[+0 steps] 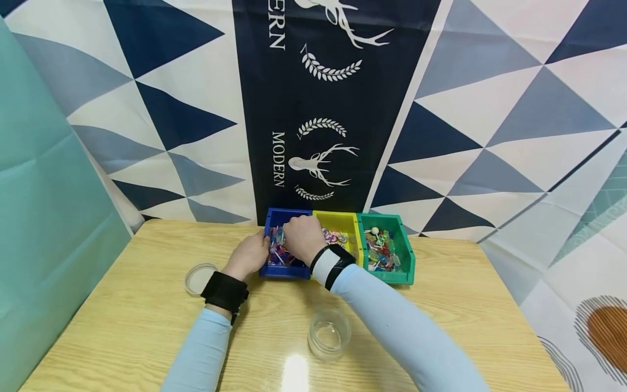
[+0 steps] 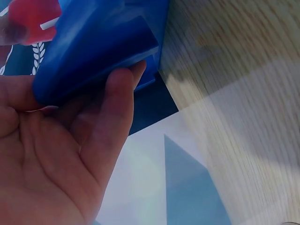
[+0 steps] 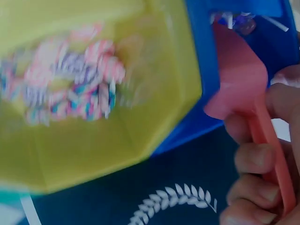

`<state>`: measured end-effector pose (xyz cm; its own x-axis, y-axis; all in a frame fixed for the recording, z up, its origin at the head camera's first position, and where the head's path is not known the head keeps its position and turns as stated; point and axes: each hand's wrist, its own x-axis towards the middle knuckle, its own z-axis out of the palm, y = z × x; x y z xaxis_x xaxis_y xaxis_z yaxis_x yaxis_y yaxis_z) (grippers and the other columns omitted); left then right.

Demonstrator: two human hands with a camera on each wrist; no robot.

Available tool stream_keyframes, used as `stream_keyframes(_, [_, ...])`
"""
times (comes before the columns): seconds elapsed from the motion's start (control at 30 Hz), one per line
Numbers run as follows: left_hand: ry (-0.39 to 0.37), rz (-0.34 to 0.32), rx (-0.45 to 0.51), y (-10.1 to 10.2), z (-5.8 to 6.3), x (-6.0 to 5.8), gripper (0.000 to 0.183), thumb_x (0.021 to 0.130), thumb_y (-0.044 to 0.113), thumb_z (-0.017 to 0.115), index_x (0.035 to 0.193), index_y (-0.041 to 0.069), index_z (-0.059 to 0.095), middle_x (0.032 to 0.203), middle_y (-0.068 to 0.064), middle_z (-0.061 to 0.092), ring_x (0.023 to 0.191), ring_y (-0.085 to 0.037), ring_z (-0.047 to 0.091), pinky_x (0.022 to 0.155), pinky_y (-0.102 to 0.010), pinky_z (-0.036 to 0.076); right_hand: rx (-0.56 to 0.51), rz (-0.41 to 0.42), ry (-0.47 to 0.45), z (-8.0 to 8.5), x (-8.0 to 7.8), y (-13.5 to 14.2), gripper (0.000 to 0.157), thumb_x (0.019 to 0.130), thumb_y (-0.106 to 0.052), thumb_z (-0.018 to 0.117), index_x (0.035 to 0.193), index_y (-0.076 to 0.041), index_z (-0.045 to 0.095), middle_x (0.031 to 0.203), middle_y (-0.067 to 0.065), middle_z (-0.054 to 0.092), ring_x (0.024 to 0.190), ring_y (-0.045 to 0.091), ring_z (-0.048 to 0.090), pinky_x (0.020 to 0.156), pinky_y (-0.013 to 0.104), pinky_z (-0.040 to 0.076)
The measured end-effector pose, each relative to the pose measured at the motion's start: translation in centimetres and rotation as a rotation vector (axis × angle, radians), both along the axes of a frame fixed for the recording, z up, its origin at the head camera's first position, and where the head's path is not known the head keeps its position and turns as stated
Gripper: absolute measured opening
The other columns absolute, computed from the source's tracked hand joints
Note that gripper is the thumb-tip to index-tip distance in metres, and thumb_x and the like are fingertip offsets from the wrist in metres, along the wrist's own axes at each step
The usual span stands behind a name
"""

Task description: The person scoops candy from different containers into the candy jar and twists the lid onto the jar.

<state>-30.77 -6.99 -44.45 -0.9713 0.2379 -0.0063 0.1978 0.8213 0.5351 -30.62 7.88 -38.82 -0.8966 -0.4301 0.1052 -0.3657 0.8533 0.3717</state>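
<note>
My left hand [image 1: 249, 253] grips the left wall of a blue bin [image 1: 284, 273], its thumb near the rim and its fingers against the outer side in the left wrist view. Over the same bin, my right hand [image 1: 303, 238] holds a pink scoop [image 3: 241, 77], fingers curled round the handle. The scoop's head lies inside the blue bin, close to small wrapped candies and lollipops [image 1: 280, 255]. Whether the scoop carries anything is hidden. In the head view the right hand covers the scoop.
A yellow bin [image 1: 338, 219] with swirl-patterned candies and a green bin [image 1: 405, 261] with mixed candies adjoin the blue one. A clear jar [image 1: 329, 336] stands nearer on the wooden table [image 1: 122, 326]. A round lid [image 1: 198, 279] lies left. Patterned cloth [image 1: 313, 98] hangs behind.
</note>
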Motion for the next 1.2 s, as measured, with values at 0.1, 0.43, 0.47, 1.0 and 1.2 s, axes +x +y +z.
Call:
stream_keyframes(0.1, [-0.001,0.003,-0.007,0.0,-0.1,0.0,0.045,0.102,0.027,0.026,0.135,0.000,0.041,0.118,-0.016,0.058,0.102,-0.026,0.056,0.087,-0.045,0.046,0.036,0.037,0.051,0.5,-0.1,0.1,0.021,0.088,-0.031,0.055,0.082,-0.019,0.072,0.070,-0.003,0.063,0.056,0.015,0.055,0.051,0.030,0.050])
stream_keyframes(0.43, [0.014,0.011,-0.014,0.0,-0.6,0.2,0.043,0.101,0.026,0.028,0.132,0.000,0.045,0.107,-0.014,0.061,0.085,-0.022,0.057,0.074,-0.043,0.049,0.069,0.089,0.016,-0.1,-0.1,0.1,0.016,0.083,-0.033,0.063,0.084,-0.020,0.072,0.073,-0.003,0.064,0.058,0.014,0.056,0.053,0.031,0.051])
stream_keyframes(0.47, [0.016,0.010,-0.016,0.0,-0.6,0.2,0.043,0.101,0.026,0.028,0.132,0.000,0.044,0.109,-0.015,0.060,0.086,-0.022,0.057,0.076,-0.043,0.049,0.072,0.088,-0.005,-0.1,-0.2,0.1,0.018,0.082,-0.036,0.064,0.084,-0.020,0.072,0.073,-0.003,0.064,0.058,0.014,0.055,0.054,0.031,0.051])
stream_keyframes(1.0, [0.027,-0.015,-0.056,0.2,-0.1,0.0,0.047,0.101,0.025,0.026,0.136,-0.005,0.037,0.122,-0.021,0.055,0.101,-0.028,0.057,0.084,-0.046,0.047,-0.082,-0.109,-0.188,-0.6,0.0,1.1,0.031,0.084,-0.045,0.059,0.087,-0.015,0.068,0.077,0.001,0.063,0.061,0.018,0.056,0.051,0.035,0.051])
stream_keyframes(1.2, [0.037,-0.026,-0.068,0.0,-0.4,0.0,0.047,0.101,0.025,0.027,0.134,-0.006,0.039,0.120,-0.022,0.056,0.103,-0.030,0.057,0.083,-0.046,0.048,-0.116,-0.133,-0.225,-1.3,0.2,1.6,0.035,0.087,-0.047,0.055,0.081,-0.015,0.065,0.074,0.000,0.060,0.059,0.017,0.054,0.050,0.036,0.050])
